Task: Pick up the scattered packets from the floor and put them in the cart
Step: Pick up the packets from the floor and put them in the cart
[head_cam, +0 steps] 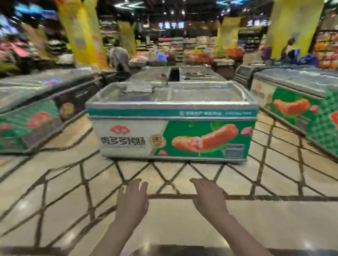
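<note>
Supermarket aisle: glossy beige tiled floor (49, 194), chest freezer (174, 127) ahead. Left hand (132, 201) and right hand (210, 198) extended, fingers straight, holding nothing.

Left hand (132, 201) and right hand (209, 197) stretched forward, palms down, fingers seemingly straight, holding nothing

Single head-worn wide-angle view, directed forward and down, tiled floor (50, 204) seen near, chest freezer (174, 131) centred farther off, shop aisles far.
</note>
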A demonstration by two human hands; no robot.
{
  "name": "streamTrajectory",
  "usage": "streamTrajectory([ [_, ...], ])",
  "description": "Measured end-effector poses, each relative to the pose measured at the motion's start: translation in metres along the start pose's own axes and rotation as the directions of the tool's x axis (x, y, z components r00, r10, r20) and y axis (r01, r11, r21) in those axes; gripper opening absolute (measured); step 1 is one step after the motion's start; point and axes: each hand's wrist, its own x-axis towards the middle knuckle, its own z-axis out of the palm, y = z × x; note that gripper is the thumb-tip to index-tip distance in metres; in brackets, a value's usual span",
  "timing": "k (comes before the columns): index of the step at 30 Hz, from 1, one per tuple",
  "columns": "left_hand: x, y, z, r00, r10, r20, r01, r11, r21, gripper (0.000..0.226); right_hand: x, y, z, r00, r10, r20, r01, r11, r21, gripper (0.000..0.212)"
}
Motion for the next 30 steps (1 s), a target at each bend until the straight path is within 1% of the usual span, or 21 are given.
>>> streamTrajectory([
  [3,-0.031,-0.091,-0.017,0.971,-0.24,0.018,0.237,0.966,0.107,0.044,0.049,-0.092,0.014,0.972,-0.232,0.031,0.232,0.973,0.01,0.05],
  [4,-0.044,-0.117,-0.023,0.949,-0.316,0.02,0.31,0.94,0.143,0.041,0.063,-0.123,0.02,0.95,-0.31,0.031,0.31,0.951,0.012,0.049],
  [6,-0.071,-0.163,-0.034,0.894,-0.447,-0.013,0.44,0.876,0.198,0.042,0.088,-0.182,0.03,0.897,-0.44,0.031,0.439,0.898,0.043,0.048],
  [10,-0.108,-0.246,-0.048,0.78,-0.623,-0.059,0.609,0.735,0.297,0.054,0.13,-0.293,0.043,0.758,-0.651,0.029,0.647,0.757,0.092,0.051],
  [14,-0.121,-0.316,-0.054,0.637,-0.764,-0.102,0.746,0.579,0.329,0.048,0.174,-0.388,0.052,0.611,-0.792,0.004,0.785,0.606,0.13,0.048],
  [17,-0.121,-0.363,-0.056,0.574,-0.804,-0.157,0.791,0.493,0.363,0.045,0.207,-0.45,0.055,0.509,-0.861,-0.014,0.85,0.5,0.166,0.049],
  [21,-0.122,-0.419,-0.055,0.458,-0.867,-0.195,0.858,0.373,0.352,0.045,0.243,-0.524,0.064,0.405,-0.914,-0.003,0.898,0.396,0.193,0.048],
  [22,-0.123,-0.431,-0.053,0.438,-0.876,-0.203,0.866,0.35,0.358,0.045,0.251,-0.542,0.068,0.384,-0.923,-0.002,0.903,0.375,0.208,0.046],
  [26,-0.128,-0.486,-0.046,0.416,-0.888,-0.194,0.857,0.312,0.41,0.049,0.277,-0.612,0.086,0.335,-0.942,0.01,0.906,0.325,0.269,0.041],
  [30,-0.142,-0.563,-0.028,0.394,-0.898,-0.193,0.85,0.277,0.448,0.044,0.299,-0.693,0.115,0.292,-0.956,0.023,0.912,0.286,0.295,0.042],
])
